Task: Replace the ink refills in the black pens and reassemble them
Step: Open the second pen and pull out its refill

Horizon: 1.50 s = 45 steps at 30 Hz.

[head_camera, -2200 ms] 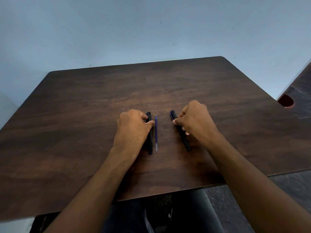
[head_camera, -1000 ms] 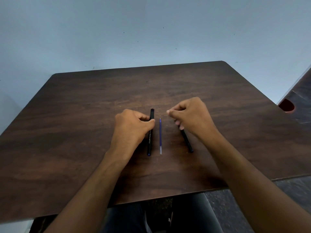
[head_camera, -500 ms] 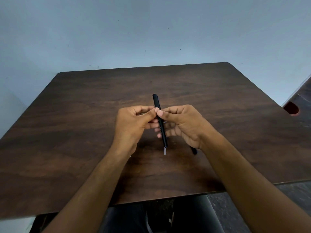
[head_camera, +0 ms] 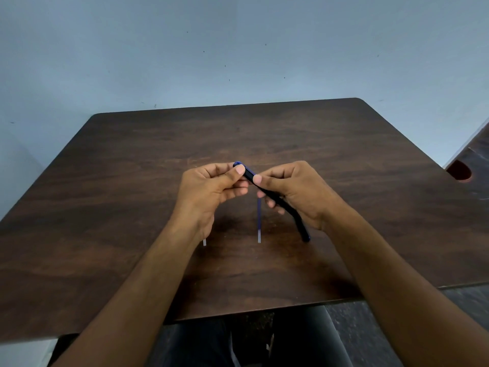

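A black pen (head_camera: 248,175) with a blue end is held above the dark wooden table (head_camera: 105,207), slanting down to the right. My left hand (head_camera: 209,192) pinches its upper end and my right hand (head_camera: 296,194) grips it just below; its lower part is hidden in the right hand. A second black pen (head_camera: 303,229) lies on the table, partly hidden under my right hand. Between my hands, a blue ink refill (head_camera: 258,221) with a clear end lies on the table. A clear tip (head_camera: 204,242) pokes out beside my left wrist; the rest of it is hidden.
A pale blue wall stands behind the table's far edge. Another dark surface with a reddish round cutout (head_camera: 461,172) sits at the right edge. My legs show below the table's near edge.
My left hand lifted the left pen off the table. My right hand let go of the right pen and took hold of the lifted one, which now slants between both hands.
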Tool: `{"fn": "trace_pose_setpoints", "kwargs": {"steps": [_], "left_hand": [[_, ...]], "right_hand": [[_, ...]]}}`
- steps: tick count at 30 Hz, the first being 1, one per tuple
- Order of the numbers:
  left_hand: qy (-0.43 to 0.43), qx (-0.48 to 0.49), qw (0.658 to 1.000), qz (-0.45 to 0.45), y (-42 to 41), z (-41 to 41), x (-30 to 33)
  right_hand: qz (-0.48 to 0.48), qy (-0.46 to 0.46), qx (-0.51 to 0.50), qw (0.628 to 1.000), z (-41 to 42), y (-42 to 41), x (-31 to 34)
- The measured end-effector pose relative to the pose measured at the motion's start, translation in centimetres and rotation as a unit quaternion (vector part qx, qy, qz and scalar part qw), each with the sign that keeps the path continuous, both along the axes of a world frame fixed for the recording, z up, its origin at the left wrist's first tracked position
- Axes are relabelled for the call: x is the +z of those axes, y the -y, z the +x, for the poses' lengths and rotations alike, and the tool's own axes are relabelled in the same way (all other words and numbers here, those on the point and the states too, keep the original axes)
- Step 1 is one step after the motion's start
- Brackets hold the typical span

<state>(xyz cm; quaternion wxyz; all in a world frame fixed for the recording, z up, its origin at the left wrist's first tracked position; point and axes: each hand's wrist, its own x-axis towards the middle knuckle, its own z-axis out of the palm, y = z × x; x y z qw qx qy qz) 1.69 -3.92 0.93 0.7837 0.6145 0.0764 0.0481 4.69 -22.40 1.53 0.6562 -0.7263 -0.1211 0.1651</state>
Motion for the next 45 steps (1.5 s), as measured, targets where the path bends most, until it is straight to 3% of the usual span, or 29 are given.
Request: {"fn": "trace_pose_setpoints", "kwargs": {"steps": [17, 34, 39, 45], "left_hand": [[0.041, 0.022, 0.999, 0.012, 1.0, -0.1, 0.9], [0.016, 0.091, 0.995, 0.028, -0.6, 0.4, 0.7], [-0.017, 0.067, 0.989, 0.133, -0.8, 1.1, 0.4], [-0.084, 0.054, 0.932, 0.349, -1.1, 2.4, -0.2]], "right_hand": [[-0.072, 0.126, -0.006, 0.989, -0.4, 0.3, 0.7], [-0.088, 0.009, -0.005, 0.996, -1.4, 0.9, 1.7], [-0.084, 0.008, -0.017, 0.996, -1.3, 1.2, 1.5], [-0.070, -0.006, -0.036, 0.997, -1.1, 1.4, 1.2]]}}
